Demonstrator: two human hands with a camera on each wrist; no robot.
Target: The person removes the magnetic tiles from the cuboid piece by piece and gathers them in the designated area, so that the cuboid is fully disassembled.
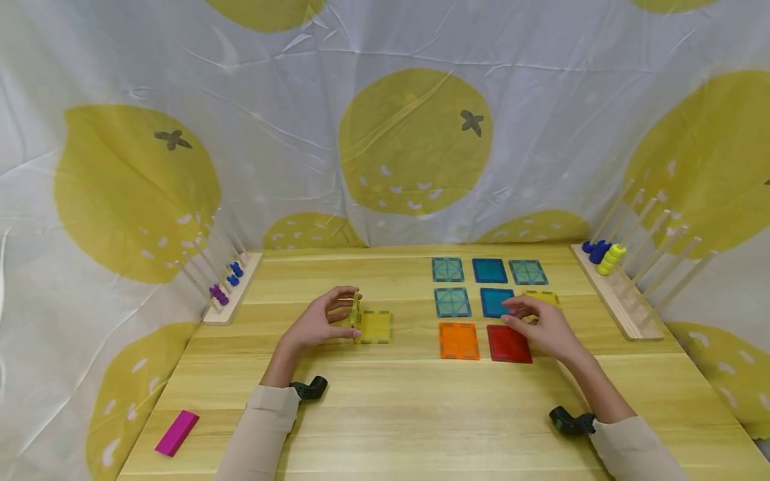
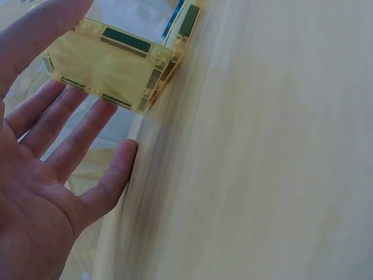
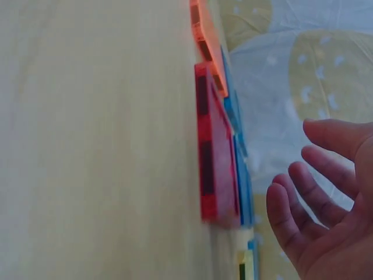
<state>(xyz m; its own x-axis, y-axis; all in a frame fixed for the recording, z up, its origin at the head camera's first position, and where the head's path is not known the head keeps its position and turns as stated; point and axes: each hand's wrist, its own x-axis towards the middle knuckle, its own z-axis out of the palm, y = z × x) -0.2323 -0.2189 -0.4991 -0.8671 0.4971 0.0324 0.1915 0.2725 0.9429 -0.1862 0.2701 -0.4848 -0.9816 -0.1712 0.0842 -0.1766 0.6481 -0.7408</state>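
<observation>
My left hand (image 1: 321, 319) pinches a yellow magnetic tile (image 2: 102, 67) between thumb and fingertips. This tile stands on edge at the left side of a second yellow tile (image 1: 377, 327), which lies flat on the table. Over the right-hand tiles hovers my right hand (image 1: 541, 327), fingers loosely bent and holding nothing. Beneath and beside it lie a red tile (image 1: 508, 345), a blue tile (image 1: 494, 302) and a partly hidden yellow tile (image 1: 549, 298). In the right wrist view, a gap shows between that hand and the red tile.
An orange tile (image 1: 459, 341) lies left of the red one, with several blue and teal tiles (image 1: 452, 302) behind. Wooden peg racks with beads stand at the left (image 1: 240, 294) and right (image 1: 622, 304). A magenta block (image 1: 177, 433) lies front left. A lemon-print cloth (image 1: 415, 147) hangs behind.
</observation>
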